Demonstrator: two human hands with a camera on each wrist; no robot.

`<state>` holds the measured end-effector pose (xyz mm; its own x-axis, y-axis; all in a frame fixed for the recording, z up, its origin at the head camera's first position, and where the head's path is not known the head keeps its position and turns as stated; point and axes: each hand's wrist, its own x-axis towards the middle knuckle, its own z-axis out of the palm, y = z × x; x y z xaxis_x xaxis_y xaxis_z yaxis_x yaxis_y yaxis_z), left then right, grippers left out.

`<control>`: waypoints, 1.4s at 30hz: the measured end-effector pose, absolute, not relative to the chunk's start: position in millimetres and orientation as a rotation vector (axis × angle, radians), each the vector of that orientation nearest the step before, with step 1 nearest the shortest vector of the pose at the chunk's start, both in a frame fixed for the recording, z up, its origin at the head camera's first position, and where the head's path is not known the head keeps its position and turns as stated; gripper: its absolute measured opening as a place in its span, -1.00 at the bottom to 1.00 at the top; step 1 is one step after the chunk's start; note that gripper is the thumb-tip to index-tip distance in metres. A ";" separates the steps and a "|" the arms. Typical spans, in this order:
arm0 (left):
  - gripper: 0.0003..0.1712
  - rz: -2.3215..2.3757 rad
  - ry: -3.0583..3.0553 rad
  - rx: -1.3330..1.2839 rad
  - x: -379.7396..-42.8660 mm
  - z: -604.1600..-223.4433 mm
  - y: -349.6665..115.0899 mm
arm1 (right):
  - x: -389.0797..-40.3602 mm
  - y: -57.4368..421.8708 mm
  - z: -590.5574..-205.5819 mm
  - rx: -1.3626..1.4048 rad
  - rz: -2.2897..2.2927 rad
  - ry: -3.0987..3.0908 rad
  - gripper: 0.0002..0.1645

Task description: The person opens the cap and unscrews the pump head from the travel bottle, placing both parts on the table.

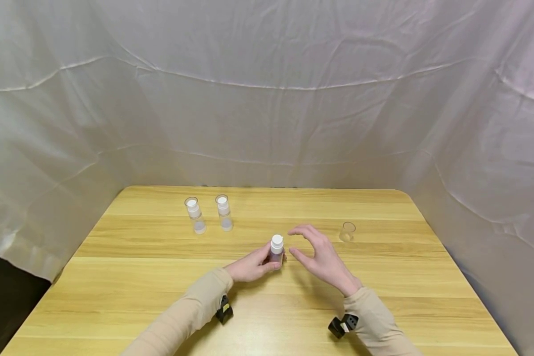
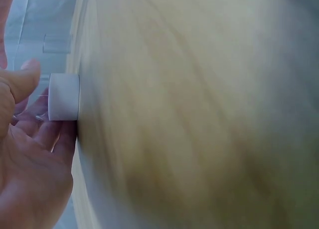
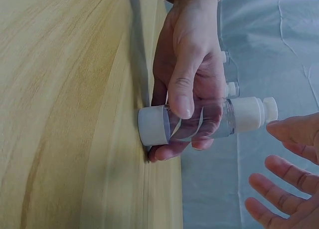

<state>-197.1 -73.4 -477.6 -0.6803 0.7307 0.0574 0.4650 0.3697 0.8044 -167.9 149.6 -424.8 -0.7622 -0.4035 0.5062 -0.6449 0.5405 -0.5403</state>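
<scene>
A clear pump bottle [image 1: 276, 254] with a white base and a white pump top stands upright on the table. My left hand [image 1: 251, 265] grips its transparent body, thumb on the near side and fingers behind. The right wrist view shows the bottle [image 3: 202, 121] whole, its pump head uncovered. In the left wrist view only its white base [image 2: 64, 97] shows well. Just right of the bottle, my right hand [image 1: 322, 257] is held with fingers spread and bent, holding nothing. One of its fingertips lies very close to the pump head in the right wrist view; contact is unclear.
A clear cap [image 1: 347, 232] stands on the wooden table [image 1: 267, 316] to the right. Two similar bottles, a left one [image 1: 195, 215] and a right one [image 1: 224, 212], stand at the back left with clear caps on. Grey sheeting [image 1: 267, 113] hangs around the table.
</scene>
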 end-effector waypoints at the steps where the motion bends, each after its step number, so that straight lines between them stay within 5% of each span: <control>1: -0.51 1.212 2.330 1.052 -197.0 -478.0 -73.3 | -167.7 149.2 -424.6 0.868 1.061 -2.460 -0.55; 21: -0.23 1.192 2.365 0.983 -194.6 -478.7 -73.2 | -168.7 138.0 -419.6 0.991 1.142 -2.457 -0.57; 42: -0.35 1.208 2.374 1.001 -194.9 -478.3 -71.8 | -177.8 139.0 -419.9 1.126 1.293 -2.482 -0.56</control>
<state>-194.9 -71.8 -478.3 -0.7144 0.6980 0.0491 0.4504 0.4051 0.7956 -177.8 139.0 -419.9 -0.7145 -0.5584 0.4215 -0.6654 0.3563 -0.6559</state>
